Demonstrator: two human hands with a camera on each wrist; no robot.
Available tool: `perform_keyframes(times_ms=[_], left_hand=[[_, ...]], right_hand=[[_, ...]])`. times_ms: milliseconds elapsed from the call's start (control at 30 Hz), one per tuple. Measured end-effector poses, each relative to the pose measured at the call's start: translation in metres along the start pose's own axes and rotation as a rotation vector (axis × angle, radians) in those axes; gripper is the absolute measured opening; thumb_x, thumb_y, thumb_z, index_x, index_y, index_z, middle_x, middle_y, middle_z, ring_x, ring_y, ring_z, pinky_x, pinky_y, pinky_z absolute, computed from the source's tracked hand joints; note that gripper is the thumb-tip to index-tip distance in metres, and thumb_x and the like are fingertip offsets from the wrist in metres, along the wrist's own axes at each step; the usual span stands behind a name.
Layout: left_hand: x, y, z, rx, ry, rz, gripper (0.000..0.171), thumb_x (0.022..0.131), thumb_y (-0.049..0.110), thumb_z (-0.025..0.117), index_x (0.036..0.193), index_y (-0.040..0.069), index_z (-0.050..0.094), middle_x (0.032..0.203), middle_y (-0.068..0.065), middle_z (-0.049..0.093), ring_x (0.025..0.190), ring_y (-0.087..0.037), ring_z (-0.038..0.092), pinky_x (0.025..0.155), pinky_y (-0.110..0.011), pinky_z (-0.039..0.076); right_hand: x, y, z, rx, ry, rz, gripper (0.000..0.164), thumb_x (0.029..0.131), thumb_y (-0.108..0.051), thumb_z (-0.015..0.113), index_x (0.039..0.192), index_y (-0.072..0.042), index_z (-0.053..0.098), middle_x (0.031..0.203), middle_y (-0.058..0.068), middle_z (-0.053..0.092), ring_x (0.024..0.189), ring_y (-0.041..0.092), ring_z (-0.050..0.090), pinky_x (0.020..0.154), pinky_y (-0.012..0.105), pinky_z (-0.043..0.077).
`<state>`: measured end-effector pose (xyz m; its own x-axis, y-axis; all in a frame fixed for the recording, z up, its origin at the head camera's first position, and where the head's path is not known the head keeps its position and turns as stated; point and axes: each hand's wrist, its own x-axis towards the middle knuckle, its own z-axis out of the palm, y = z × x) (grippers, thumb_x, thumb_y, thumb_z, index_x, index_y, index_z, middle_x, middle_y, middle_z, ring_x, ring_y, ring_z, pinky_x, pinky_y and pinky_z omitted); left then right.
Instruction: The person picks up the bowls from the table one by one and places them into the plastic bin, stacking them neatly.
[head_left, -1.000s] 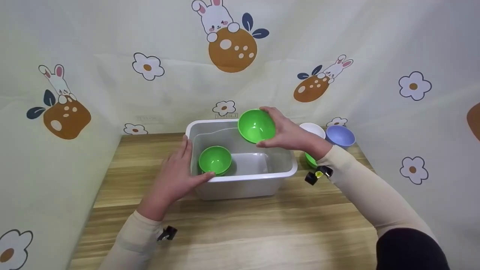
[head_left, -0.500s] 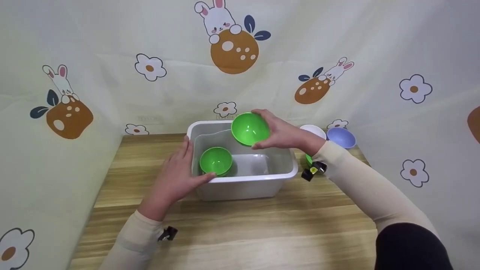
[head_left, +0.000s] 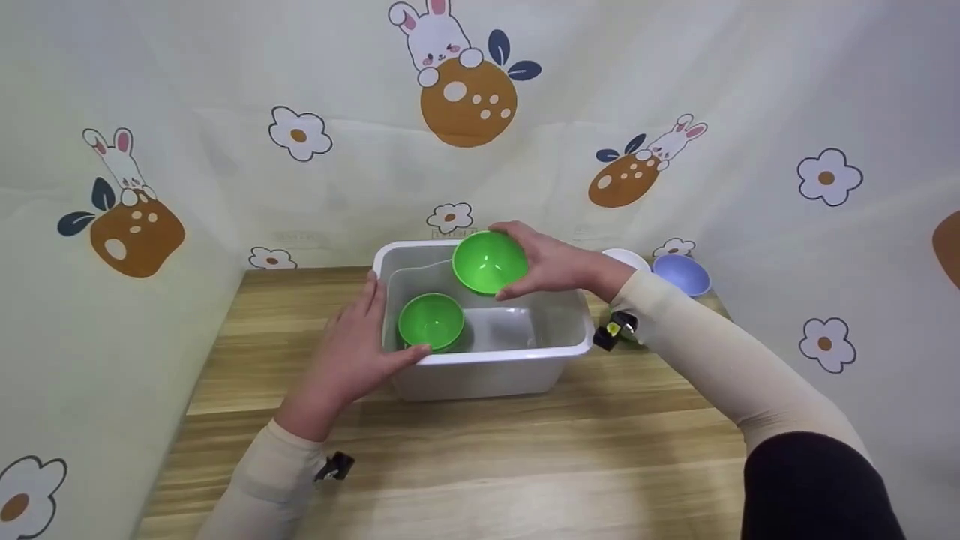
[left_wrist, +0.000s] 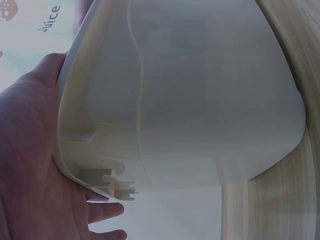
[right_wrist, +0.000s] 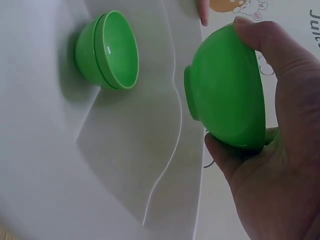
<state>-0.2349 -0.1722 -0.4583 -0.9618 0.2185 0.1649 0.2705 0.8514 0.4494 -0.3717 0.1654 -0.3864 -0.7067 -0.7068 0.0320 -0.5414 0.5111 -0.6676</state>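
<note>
The right hand (head_left: 551,264) grasps a green bowl (head_left: 490,262) over the grey tub (head_left: 480,379) towards twelve o'clock; the left hand (head_left: 351,352), fingers straight, touches the tub at eight o'clock.

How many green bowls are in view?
4 visible: one bowl in the right hand, two nested bowls in the tub, one partly covered bowl on the table behind the right sleeve, where more may hide.

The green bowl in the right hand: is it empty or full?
Empty. The head view looks into the green bowl in the right hand and shows only its bare, shiny inside.
</note>
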Motion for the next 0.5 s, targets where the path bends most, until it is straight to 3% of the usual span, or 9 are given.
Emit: perform_keyframes(times_ms=[500], left_hand=[[-0.001,0.001,-0.001,0.016,-0.007,-0.001,0.14,0.085,0.097,0.058,0.175,-0.002,0.016,0.183,-0.022,0.007,0.16,-0.056,0.029,0.128,-0.073,0.023]], right_hand=[[0.022,-0.005,0.009,0.021,-0.053,-0.022,0.116,0.079,-0.039,0.101,0.17,-0.013,0.034,0.156,0.008,0.053,0.138,0.026,0.057,0.116,0.045,0.05]])
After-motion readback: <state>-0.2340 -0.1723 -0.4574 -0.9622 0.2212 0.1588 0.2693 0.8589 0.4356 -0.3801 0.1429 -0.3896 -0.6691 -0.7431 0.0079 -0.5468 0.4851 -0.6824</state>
